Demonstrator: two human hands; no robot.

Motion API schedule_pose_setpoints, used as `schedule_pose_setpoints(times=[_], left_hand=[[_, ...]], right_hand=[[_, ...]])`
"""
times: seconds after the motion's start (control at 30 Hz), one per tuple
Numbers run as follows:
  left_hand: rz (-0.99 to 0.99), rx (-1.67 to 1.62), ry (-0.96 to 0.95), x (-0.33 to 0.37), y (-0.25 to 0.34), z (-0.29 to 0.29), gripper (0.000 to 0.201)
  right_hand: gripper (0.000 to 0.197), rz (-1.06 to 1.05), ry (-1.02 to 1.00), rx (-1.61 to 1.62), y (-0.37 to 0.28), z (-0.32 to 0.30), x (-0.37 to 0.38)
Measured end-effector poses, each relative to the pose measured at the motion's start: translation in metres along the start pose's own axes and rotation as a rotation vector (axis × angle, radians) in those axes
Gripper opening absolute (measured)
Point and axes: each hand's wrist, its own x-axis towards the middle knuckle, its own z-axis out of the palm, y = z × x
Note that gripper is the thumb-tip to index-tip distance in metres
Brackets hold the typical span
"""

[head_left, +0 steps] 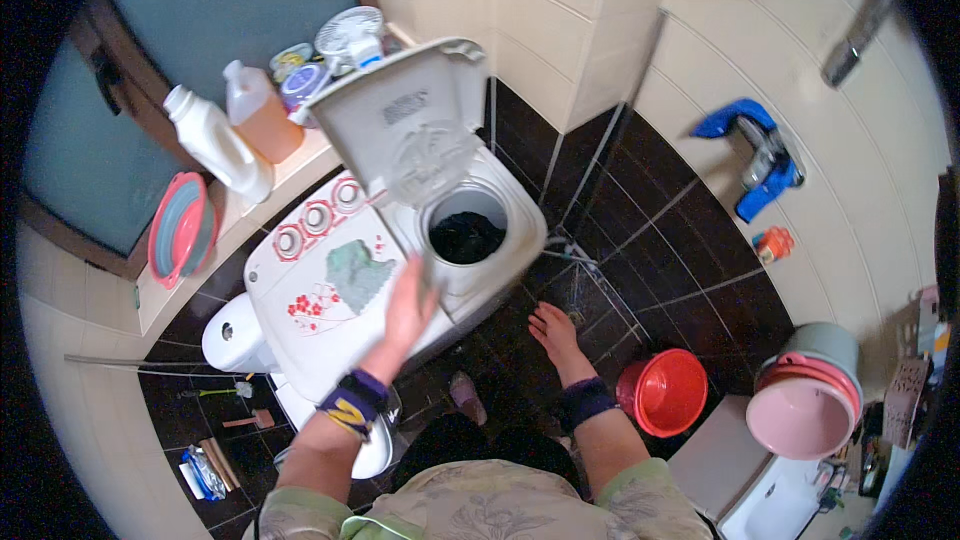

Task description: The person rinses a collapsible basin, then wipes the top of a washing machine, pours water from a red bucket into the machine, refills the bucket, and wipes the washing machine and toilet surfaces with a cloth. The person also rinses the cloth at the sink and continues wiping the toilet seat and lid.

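A white twin-tub washing machine point(420, 335) stands in front of me, with three dials and red flowers on its top. Its lid point(360, 145) is raised above the round spin tub point(505, 205), where dark laundry point(468, 238) lies. My left hand point(408, 308) is over the machine's top beside the tub, fingers stretched out and slightly blurred, with nothing visible in it. Just left of it, a crumpled pale green cloth point(358, 275) lies on the closed cover. My right hand point(557, 335) hangs past the machine's front, fingers apart, holding nothing.
Bottles point(262, 115), a small fan point(350, 38) and a pink-grey collapsible basin point(183, 230) stand on the window ledge. A red bucket point(668, 392) is on the floor right of me, near stacked pink basins point(802, 418). A toilet point(375, 448) is at lower left.
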Motion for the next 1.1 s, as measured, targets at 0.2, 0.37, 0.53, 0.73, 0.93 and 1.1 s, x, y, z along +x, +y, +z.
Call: schedule_pose_setpoints(times=[0.2,0.37,0.53,0.73,0.93,1.1], left_hand=[[0.118,0.058,0.645,0.192,-0.041,-0.153,0.068],[-0.022,-0.217,0.365,0.215,-0.026,-0.169,0.049],[0.241,-0.055,0.416,0.144,0.002,-0.127,0.029],[0.362,0.009,0.113,0.047,0.015,-0.062,0.048],[0.381,0.104,-0.155,0.002,-0.014,-0.013,0.039],[0.158,0.112,-0.052,0.029,-0.073,-0.026,0.034]], right_hand=[[0.037,-0.14,-0.29,-0.093,-0.034,0.149,-0.009],[0.036,-0.208,-0.308,-0.195,-0.069,0.181,-0.029],[0.054,-0.372,-0.271,-0.16,-0.118,0.186,-0.047],[0.061,-0.385,-0.191,-0.065,-0.125,0.184,-0.037],[0.057,-0.156,-0.016,-0.103,-0.061,0.137,0.009],[0.065,-0.367,0.097,-0.629,-0.041,0.115,0.043]])
